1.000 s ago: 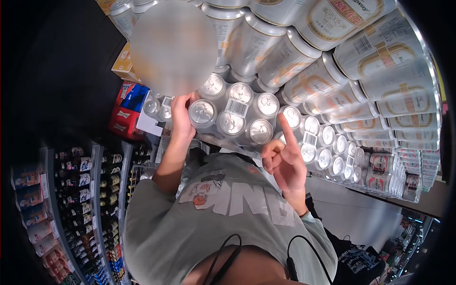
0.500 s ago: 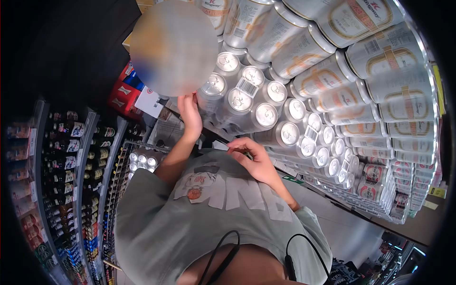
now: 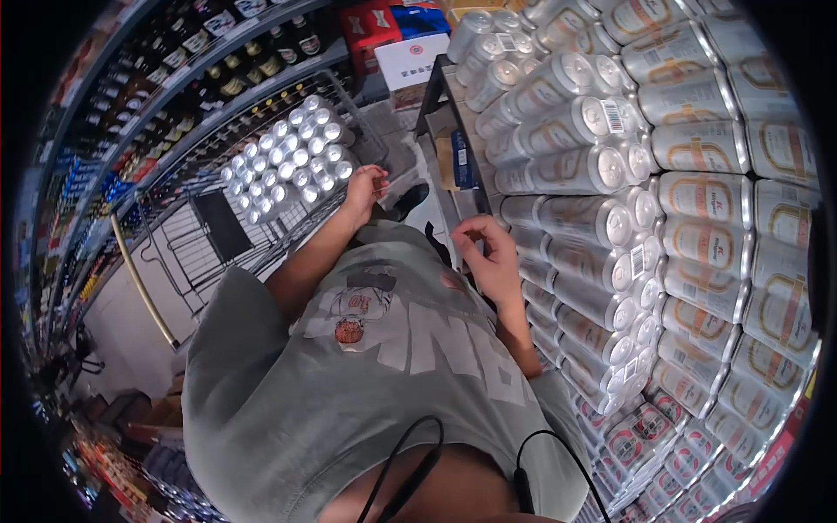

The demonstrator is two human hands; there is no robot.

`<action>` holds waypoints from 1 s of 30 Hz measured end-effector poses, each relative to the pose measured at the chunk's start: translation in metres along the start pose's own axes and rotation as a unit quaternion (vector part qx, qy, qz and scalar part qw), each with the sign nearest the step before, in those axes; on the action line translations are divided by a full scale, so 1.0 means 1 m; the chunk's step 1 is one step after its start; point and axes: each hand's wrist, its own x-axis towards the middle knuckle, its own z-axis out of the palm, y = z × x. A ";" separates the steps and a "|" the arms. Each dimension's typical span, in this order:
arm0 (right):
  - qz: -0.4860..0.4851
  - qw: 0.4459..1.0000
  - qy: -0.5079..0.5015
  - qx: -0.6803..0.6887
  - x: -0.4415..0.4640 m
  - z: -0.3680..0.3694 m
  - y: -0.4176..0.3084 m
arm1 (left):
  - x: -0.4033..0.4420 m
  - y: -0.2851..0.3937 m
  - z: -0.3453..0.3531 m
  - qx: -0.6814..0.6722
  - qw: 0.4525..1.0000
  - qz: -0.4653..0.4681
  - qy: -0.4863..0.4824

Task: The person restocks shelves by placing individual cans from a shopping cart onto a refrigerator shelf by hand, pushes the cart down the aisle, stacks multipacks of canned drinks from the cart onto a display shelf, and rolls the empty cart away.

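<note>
My left hand (image 3: 366, 189) hangs beside a shopping cart (image 3: 146, 288), its fingers loosely bent and nothing seen in them. Several shrink-wrapped packs of silver cans (image 3: 288, 157) lie inside the cart, their tops facing up. My right hand (image 3: 490, 257) is in front of my shirt, the thumb apart from the half-curled fingers and no object visible between them. Close to its right stands a tall stack of wrapped silver beer cans (image 3: 593, 231), with a gap between hand and cans.
Shelves of dark bottles (image 3: 231, 74) run along the upper left. A white box (image 3: 414, 65) and a red box (image 3: 370, 30) are stacked past the cart. Between cart and can stack, a dark-edged stand (image 3: 427, 100) holds flat cardboard. More can packs (image 3: 649, 440) continue at lower right.
The view has turned left, bringing the cart and its cans fully into sight. My left hand has moved from the stacked cans to beside the cart. A blurred patch is gone.
</note>
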 end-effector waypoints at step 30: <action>-0.114 0.924 -0.247 -0.267 0.066 0.196 0.078 | -0.115 -0.003 -0.332 0.621 0.756 0.093 0.186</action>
